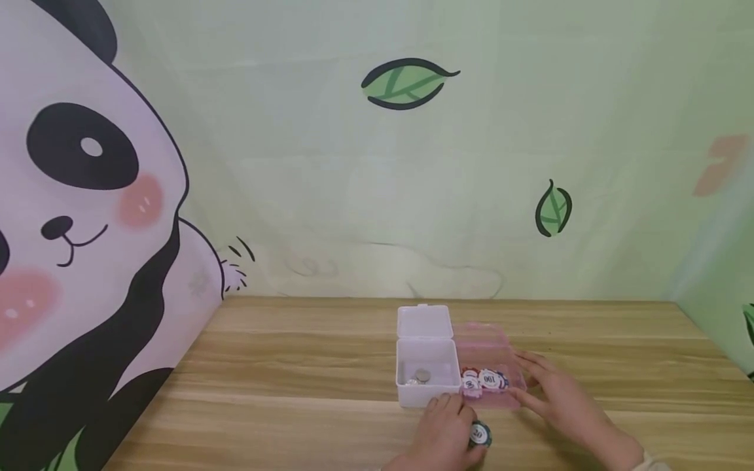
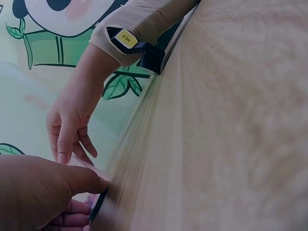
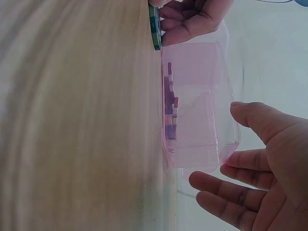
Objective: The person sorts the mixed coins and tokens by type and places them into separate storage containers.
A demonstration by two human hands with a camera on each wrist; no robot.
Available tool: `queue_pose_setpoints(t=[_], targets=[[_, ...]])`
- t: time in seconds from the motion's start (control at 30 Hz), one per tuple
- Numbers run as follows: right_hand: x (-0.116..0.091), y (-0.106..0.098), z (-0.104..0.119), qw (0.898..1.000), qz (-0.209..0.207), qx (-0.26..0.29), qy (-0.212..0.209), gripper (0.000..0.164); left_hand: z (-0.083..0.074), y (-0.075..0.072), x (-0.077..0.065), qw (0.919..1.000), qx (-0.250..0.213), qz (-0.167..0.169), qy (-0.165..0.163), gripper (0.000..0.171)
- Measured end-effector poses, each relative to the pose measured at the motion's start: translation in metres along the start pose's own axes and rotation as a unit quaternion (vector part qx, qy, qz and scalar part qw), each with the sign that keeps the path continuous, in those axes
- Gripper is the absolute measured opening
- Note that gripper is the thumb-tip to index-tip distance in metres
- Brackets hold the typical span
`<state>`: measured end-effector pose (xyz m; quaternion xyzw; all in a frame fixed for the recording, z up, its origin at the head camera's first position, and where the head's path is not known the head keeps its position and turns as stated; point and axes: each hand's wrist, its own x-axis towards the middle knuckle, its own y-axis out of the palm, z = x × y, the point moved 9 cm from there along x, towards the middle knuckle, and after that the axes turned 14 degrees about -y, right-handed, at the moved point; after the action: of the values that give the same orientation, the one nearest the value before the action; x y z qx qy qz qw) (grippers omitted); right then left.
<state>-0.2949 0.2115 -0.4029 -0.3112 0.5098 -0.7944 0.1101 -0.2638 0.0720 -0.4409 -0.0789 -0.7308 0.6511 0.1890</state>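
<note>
Between its thumb and fingers, my left hand [image 1: 442, 428] pinches a green poker chip [image 1: 480, 433] marked 20, on edge at the table surface in front of the boxes. My right hand [image 1: 559, 392] rests at the right end of a translucent pink box [image 1: 483, 356], thumb at the rim and fingers fairly straight along the corner. Several red, white and blue poker chips [image 1: 491, 379] lie inside that box, one marked 100. Against its left side stands a white box [image 1: 425, 394] with its lid raised, holding a silvery coin [image 1: 422, 375] and a small clear piece.
Both boxes stand on a wooden table [image 1: 294, 366]. Behind it hangs a pale green backdrop [image 1: 306, 163] printed with leaves and a large panda. A dark strap with a yellow label [image 2: 126, 38] sits at the right sleeve.
</note>
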Motion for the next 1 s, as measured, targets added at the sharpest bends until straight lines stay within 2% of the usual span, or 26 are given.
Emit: queue_pose_setpoints(t=[0.4,1.0], targets=[[0.0,-0.001,0.0,1.0,-0.002,-0.002,0.004,0.057,0.0,-0.003,-0.002,0.9992,-0.039,0.005,0.008,0.037],[0.0,0.0,0.0,1.0,0.01,0.007,0.012,0.059,-0.002,-0.011,-0.004,0.9984,-0.056,-0.001,0.009,0.038]])
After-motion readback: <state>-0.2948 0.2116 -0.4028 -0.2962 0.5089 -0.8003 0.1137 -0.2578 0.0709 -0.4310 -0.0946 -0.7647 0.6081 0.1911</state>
